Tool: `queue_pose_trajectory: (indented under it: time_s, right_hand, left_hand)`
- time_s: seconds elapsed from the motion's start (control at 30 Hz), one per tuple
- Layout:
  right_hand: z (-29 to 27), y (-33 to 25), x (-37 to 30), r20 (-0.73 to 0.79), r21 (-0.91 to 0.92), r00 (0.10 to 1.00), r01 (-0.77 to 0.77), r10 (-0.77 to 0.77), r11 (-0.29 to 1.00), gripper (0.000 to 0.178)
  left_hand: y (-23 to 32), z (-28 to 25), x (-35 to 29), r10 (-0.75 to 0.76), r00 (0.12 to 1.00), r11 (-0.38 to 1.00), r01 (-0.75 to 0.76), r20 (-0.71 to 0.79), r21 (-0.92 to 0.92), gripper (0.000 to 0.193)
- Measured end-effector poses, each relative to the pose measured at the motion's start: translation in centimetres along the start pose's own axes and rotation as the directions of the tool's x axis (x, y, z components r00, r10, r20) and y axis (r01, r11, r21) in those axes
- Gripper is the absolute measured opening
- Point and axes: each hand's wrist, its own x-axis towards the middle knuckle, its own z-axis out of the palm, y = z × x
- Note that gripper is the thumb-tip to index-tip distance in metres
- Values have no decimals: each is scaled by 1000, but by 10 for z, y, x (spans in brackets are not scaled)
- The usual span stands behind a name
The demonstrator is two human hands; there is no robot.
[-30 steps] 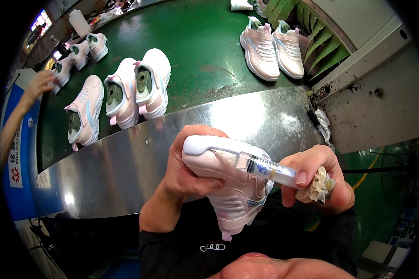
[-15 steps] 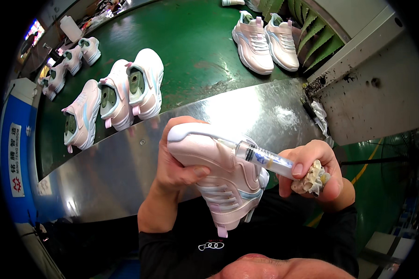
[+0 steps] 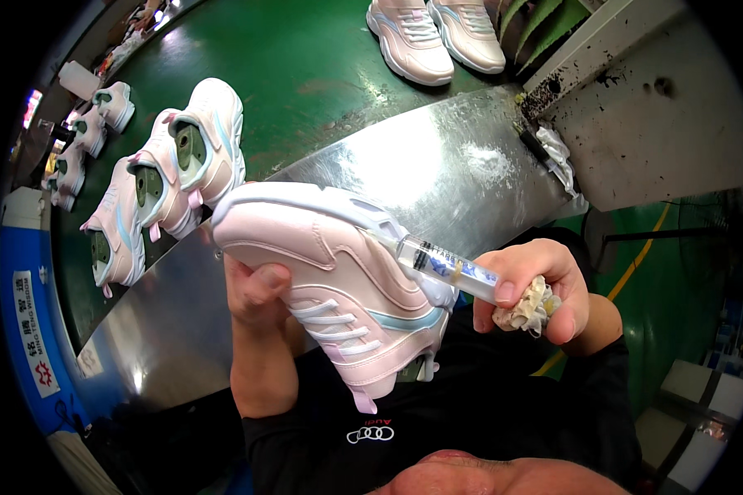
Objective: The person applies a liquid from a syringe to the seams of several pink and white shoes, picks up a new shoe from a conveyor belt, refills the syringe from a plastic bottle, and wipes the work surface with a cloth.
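Swung left in the view since half a second ago: the pink shoe (image 3: 330,256), and the left hand (image 3: 258,285) along with it, with more of the side on show! Also sitting farther back from the toe now with the syringe (image 3: 454,268).

Going wide first, over one green table (image 3: 297,66) stretching across the top and past one shiny metal sheet (image 3: 413,140) along its near edge. Counting on the green: three shoes (image 3: 161,161) bunched at left, two shoes (image 3: 413,49) side by side at the top, plus a distant row of shoes (image 3: 89,134) near the left rim, too cramped to count surely.

Back to the single pink shoe, held up between metal sheet and dark shirt (image 3: 512,396), tipped over with white sole edge uppermost and heel tab toward the body. Gripping it near the toe with the left hand, half closed, pressing thumb to the upper, hiding the other fingers behind.

Curling snugly with the right hand (image 3: 545,285) around one syringe and one crumpled wad (image 3: 527,309). Aiming the syringe's narrow end at the sole's seam; touching or just short, cannot tell.
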Motion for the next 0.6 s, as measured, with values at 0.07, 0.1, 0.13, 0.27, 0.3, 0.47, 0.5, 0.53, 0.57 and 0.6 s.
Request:
queue_pose_trajectory:
  time_s: [0.07,0.1,0.13,0.27,0.3,0.47,0.5,0.53,0.57,0.6]
  right_hand:
    - [-3,1,-4,-15,-4,1000,-4,4,1000,56]
    - [-3,3,-5,-17,-11,1000,-9,9,1000,55]
    - [-3,4,-6,-24,-2,1000,-9,9,1000,55]
    - [-4,9,-10,-25,22,1000,-4,5,1000,53]
    - [-5,11,-12,-26,16,1000,1,0,1000,52]
    - [-6,16,-19,-29,22,1000,3,-2,1000,50]
    - [-7,17,-21,-16,18,1000,2,-1,1000,49]
    - [-8,17,-22,-22,20,1000,-1,1,1000,49]
    - [-9,18,-24,-12,-5,1000,6,-6,1000,49]
    - [-9,19,-24,1,-27,1000,11,-11,1000,48]
  left_hand:
    - [0,-3,0,-10,1000,1000,10,-9,-7,70]
    - [2,-4,-1,-15,1000,1000,15,-15,-2,69]
    - [4,-5,-3,-18,1000,1000,18,-21,-3,69]
    - [4,-10,-3,-32,999,999,31,-41,-6,67]
    - [3,-12,-2,-36,998,999,35,-43,-8,67]
    - [2,-18,-1,-31,997,1000,31,-68,-5,66]
    - [5,-20,-2,-78,989,997,76,-127,-22,65]
    - [4,-23,-1,-75,989,997,76,-130,1,63]
    - [5,-25,-1,-73,989,997,75,-132,13,62]
    - [6,-27,-2,-67,988,997,72,-135,32,61]
